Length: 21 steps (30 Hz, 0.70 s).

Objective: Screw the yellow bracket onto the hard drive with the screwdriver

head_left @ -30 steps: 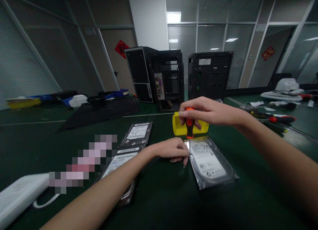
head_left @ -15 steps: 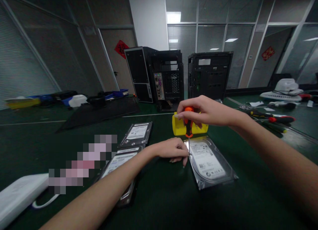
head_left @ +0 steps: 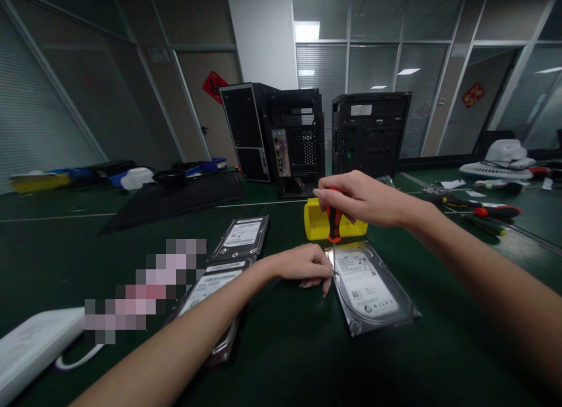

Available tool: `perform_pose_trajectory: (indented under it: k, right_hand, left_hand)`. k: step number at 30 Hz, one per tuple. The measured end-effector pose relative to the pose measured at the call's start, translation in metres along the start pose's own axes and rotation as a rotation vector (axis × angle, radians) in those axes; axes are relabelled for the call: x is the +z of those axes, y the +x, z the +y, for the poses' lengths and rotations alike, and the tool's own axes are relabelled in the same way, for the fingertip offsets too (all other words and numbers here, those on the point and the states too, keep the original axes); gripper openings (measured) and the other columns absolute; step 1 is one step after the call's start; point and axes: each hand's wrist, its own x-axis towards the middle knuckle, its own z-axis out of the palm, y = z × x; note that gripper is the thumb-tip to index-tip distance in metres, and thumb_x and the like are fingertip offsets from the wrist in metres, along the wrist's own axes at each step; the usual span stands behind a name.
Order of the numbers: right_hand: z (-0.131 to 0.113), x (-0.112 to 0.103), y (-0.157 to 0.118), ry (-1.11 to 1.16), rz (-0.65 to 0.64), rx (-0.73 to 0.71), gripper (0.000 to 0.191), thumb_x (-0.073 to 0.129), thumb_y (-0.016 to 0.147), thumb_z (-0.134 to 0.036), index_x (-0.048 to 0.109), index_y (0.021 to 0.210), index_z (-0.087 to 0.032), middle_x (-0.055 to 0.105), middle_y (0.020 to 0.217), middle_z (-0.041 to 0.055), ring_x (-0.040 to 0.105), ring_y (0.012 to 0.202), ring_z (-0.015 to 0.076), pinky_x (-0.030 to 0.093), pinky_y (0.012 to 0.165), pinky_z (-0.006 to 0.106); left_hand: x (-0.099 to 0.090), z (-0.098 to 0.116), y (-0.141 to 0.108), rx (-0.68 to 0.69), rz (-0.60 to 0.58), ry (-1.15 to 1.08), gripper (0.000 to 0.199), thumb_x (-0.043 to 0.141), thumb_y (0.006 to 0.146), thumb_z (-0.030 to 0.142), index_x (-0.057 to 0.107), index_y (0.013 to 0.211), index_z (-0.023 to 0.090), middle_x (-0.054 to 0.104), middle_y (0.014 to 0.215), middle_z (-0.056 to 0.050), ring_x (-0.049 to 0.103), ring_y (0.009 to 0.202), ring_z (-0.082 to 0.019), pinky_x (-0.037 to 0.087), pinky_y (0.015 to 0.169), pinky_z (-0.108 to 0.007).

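My right hand (head_left: 351,197) is wrapped round the handle of an orange and black screwdriver (head_left: 334,224), held upright with its shaft pointing down. The tip meets the left edge of a silver hard drive (head_left: 371,287) that lies label up on the green table. Beside that edge is my left hand (head_left: 307,266), its fingers curled near the screwdriver tip; whatever they may pinch is too small to make out. Directly behind the drive sits a yellow box (head_left: 317,222), partly covered by my right hand.
Two more hard drives (head_left: 242,236) lie left of my left hand, one partly under my forearm. Computer cases (head_left: 371,132) stand at the back. Pliers with red grips (head_left: 498,211) and other tools are at the right; a white device (head_left: 39,342) is at the lower left.
My right hand has turned slightly and its fingers have closed further round the top of the screwdriver handle. My left hand and the drive have not moved.
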Motion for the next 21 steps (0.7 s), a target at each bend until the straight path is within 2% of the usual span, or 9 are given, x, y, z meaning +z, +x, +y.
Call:
perform_pose_trajectory:
  k: [4,7,16,21]
  right_hand:
    - [-0.0012,-0.0012,0.0004,0.041,-0.025,-0.009,0.028,0.030,0.089,-0.024,0.055,0.079,-0.014,0.057,0.072,0.0008,0.049,0.061,0.0076,0.034,0.056,0.020]
    - [-0.0027,-0.0015,0.0016,0.102,-0.035,-0.046,0.027,0.030,0.089,-0.021,0.054,0.080,-0.013,0.057,0.074,0.0013,0.051,0.062,0.0075,0.037,0.059,0.020]
    - [-0.0003,0.0007,0.0009,0.403,-0.123,-0.043,0.031,0.038,0.088,-0.037,0.054,0.089,-0.011,0.060,0.083,0.0055,0.057,0.067,0.0103,0.046,0.060,0.023]
    - [0.0023,0.0041,0.0005,0.357,-0.088,-0.075,0.033,0.041,0.086,-0.041,0.055,0.093,-0.012,0.059,0.084,0.0048,0.054,0.061,0.0074,0.043,0.053,0.020]
  left_hand:
    - [0.0004,-0.0007,0.0003,0.009,0.007,0.002,0.030,0.043,0.082,0.019,0.067,0.067,0.012,0.045,0.042,0.005,0.037,0.037,-0.005,0.034,0.046,-0.016]
    - [0.0007,-0.0009,0.0003,0.002,0.012,0.012,0.029,0.043,0.082,0.020,0.067,0.067,0.012,0.045,0.042,0.004,0.038,0.037,-0.006,0.034,0.046,-0.016]
    - [0.0000,-0.0023,0.0011,0.009,-0.011,0.010,0.029,0.043,0.082,0.020,0.067,0.068,0.012,0.045,0.043,0.004,0.038,0.038,-0.006,0.032,0.045,-0.016]
    - [0.0005,-0.0016,0.0014,0.005,0.001,0.011,0.029,0.043,0.081,0.019,0.067,0.067,0.012,0.045,0.042,0.005,0.038,0.038,-0.006,0.033,0.046,-0.016]
